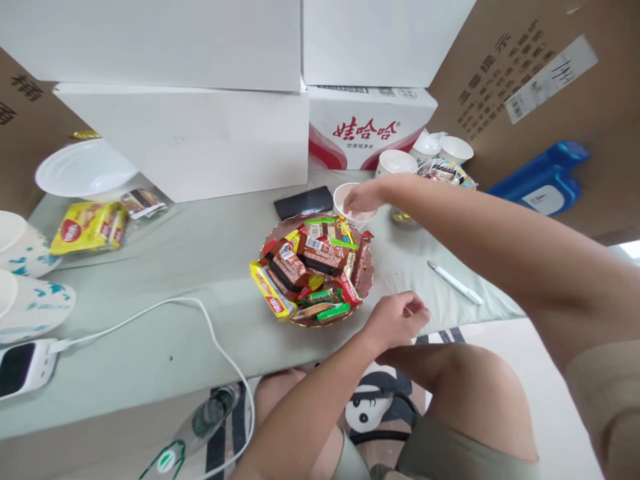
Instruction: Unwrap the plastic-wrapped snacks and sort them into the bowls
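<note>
My right hand [365,195] reaches past the snack bowl into a white paper cup [345,191]. Its fingers point down and are drawn together; what they hold, if anything, I cannot make out. My left hand [399,319] is by the table's front edge, right of the bowl, its fingers loosely curled with nothing visible in them. Between my arms and the boxes stands a gold-rimmed, pinkish glass bowl [369,283], heaped with brown-wrapped wafers [325,253], a yellow nabati packet [273,290] and green-wrapped sweets [334,311]. A black phone [304,202] lies behind the bowl.
White boxes [200,140] wall off the back; brown cardboard [560,100] stands at the right. A white pen [455,283] lies right. Paper cups [35,303], yellow wafer packets [87,227] and a white cable [200,305] lie left. A bottle [213,413] is below the edge.
</note>
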### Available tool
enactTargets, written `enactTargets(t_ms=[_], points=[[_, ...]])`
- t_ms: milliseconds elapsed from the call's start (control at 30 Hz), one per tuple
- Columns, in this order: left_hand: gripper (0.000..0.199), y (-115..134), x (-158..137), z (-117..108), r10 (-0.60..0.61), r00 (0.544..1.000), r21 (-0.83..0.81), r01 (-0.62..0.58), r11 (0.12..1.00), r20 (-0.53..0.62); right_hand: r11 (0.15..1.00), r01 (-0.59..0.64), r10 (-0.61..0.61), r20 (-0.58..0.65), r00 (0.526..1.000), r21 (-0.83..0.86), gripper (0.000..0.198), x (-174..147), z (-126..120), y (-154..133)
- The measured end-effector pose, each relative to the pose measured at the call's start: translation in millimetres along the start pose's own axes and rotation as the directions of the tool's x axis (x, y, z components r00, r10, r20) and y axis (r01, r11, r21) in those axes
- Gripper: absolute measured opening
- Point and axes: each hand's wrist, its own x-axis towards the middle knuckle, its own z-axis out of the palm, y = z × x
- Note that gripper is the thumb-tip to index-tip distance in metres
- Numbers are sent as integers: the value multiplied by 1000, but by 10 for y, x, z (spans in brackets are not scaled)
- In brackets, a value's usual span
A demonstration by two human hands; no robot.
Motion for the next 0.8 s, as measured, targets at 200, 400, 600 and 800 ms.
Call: enactTargets(t_ms=[200, 400, 600, 800], points=[[19, 123, -221, -8, -53, 952, -62, 75, 995, 301, 995, 95, -89, 113, 990, -42, 32, -622, -500, 79], [29, 779, -829, -569, 130, 248, -155, 84, 984, 960, 982, 180, -169, -143, 975, 63, 27, -975, -502, -208], [33, 751, -1609, -1551, 586, 807, -661, -475, 581, -65, 857, 480, -451, -177, 875, 187, 15, -562, -411, -1281], [10, 367, -1618, -2114, 149, 618, -593, -785, 179, -772, 797, 597, -603, 60, 796, 90, 25, 304, 107, -2419]])
